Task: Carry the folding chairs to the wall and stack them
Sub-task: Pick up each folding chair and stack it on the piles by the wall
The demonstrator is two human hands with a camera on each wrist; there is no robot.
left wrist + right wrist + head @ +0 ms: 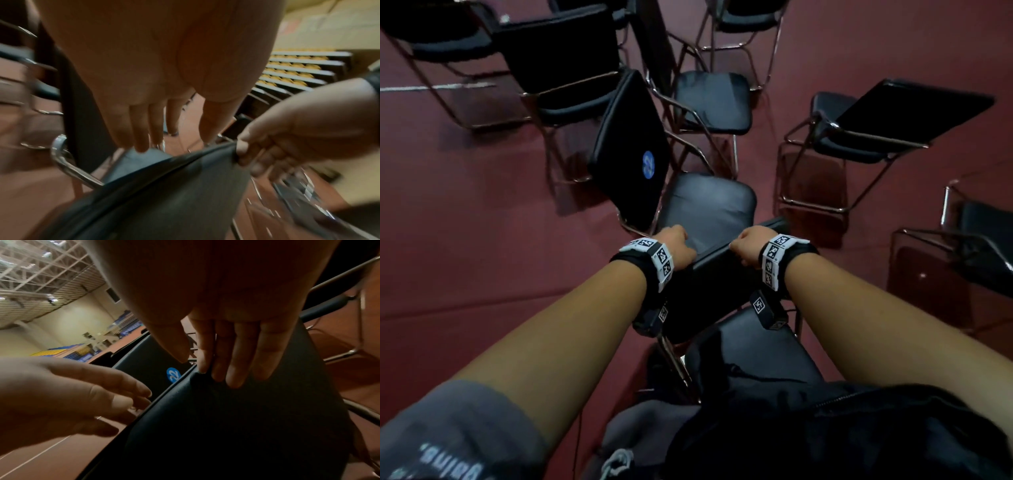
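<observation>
A black folding chair stands open right in front of me, its padded backrest [722, 274] between my wrists and its seat [756, 349] below. My right hand [744, 245] grips the backrest's top edge; the thumb lies on one face and the fingers [236, 369] on the other. In the left wrist view the same right hand [287, 138] pinches that edge of the backrest [164, 194]. My left hand [675, 240] is at the backrest's left end. Its fingers [144, 129] hang fairly straight just above the edge and hold nothing.
Directly ahead stands another black chair [709, 205] whose backrest carries a blue "22" sticker [648, 165]. More open chairs crowd the right [859, 137], far right [979, 240] and back left [571, 68]. Dark red floor [482, 222] lies open to the left. Tiered seating [298, 73] rises far off.
</observation>
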